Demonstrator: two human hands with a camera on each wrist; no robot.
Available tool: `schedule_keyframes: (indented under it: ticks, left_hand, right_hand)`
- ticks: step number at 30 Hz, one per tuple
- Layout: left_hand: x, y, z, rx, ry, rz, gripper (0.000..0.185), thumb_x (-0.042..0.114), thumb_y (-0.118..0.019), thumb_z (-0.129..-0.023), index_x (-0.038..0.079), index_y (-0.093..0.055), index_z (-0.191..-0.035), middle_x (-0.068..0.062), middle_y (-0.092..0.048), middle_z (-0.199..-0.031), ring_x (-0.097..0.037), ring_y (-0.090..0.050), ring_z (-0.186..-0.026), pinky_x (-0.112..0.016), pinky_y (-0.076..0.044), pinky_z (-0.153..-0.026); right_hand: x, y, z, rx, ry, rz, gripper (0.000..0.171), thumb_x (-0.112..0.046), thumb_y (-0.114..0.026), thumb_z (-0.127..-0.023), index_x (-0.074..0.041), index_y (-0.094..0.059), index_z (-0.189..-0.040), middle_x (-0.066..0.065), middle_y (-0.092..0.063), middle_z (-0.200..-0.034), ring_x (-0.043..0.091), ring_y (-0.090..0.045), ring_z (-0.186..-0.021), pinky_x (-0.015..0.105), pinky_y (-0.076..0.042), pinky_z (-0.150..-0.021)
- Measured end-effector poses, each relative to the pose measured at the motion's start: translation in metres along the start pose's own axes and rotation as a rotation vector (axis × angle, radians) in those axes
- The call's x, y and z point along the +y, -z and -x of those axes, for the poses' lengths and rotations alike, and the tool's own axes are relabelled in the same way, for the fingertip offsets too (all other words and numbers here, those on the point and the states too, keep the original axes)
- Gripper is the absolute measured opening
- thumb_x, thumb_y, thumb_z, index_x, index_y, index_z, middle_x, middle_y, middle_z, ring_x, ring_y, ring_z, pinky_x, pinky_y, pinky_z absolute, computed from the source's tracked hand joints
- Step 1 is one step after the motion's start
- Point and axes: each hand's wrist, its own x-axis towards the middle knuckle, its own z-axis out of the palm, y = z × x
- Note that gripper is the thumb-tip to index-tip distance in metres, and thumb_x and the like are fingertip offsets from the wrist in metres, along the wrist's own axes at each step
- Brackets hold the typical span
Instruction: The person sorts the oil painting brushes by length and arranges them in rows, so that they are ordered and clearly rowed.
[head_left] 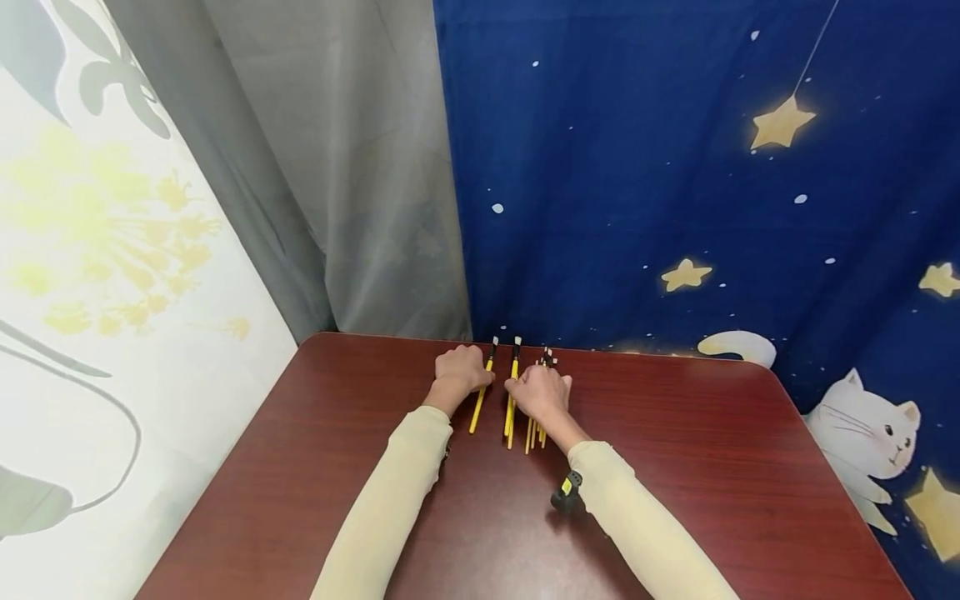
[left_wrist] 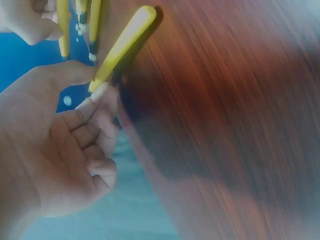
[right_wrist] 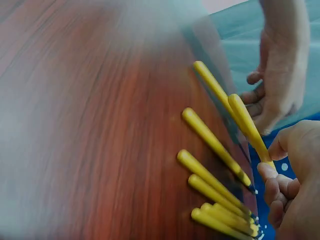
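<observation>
The left hand (head_left: 461, 372) pinches 1 yellow brush (head_left: 482, 390) on the bench (head_left: 300, 467); the right hand (head_left: 542, 392) grips another brush (head_left: 513, 392) beside the loose pile (head_left: 536, 429). They look light, stiff and smooth, best pinched mid-handle.

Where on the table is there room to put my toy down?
The near half of the red-brown table is bare on both sides of the sleeves. It is crowded at the far edge, where both hands work among the yellow paintbrushes.
</observation>
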Motion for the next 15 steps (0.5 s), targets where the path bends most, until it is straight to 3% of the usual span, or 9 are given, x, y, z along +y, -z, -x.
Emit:
schedule_keyframes:
  ticks: [6, 15]
  left_hand:
    - [-0.023, 0.005, -0.001, -0.020, 0.028, -0.008, 0.037, 0.049, -0.072, -0.095, 0.016, -0.069, -0.079, -0.007, -0.071, -0.089, -0.027, -0.067, -0.081, -0.046, -0.059, -0.083]
    - [-0.047, 0.011, -0.002, -0.032, 0.045, -0.016, 0.033, 0.045, -0.074, -0.095, 0.016, -0.068, -0.080, -0.006, -0.068, -0.086, -0.027, -0.065, -0.080, -0.047, -0.057, -0.082]
  right_hand:
    - [-0.014, -0.005, -0.001, -0.037, -0.014, -0.065, 0.047, -0.034, -0.071, -0.091, -0.020, -0.052, -0.051, -0.004, -0.051, -0.051, 0.022, -0.056, -0.061, 0.050, -0.037, -0.085]
    - [-0.032, -0.017, -0.004, -0.020, 0.023, -0.054, 0.050, -0.032, -0.070, -0.091, -0.019, -0.050, -0.048, -0.002, -0.049, -0.049, 0.022, -0.052, -0.058, 0.050, -0.039, -0.085]
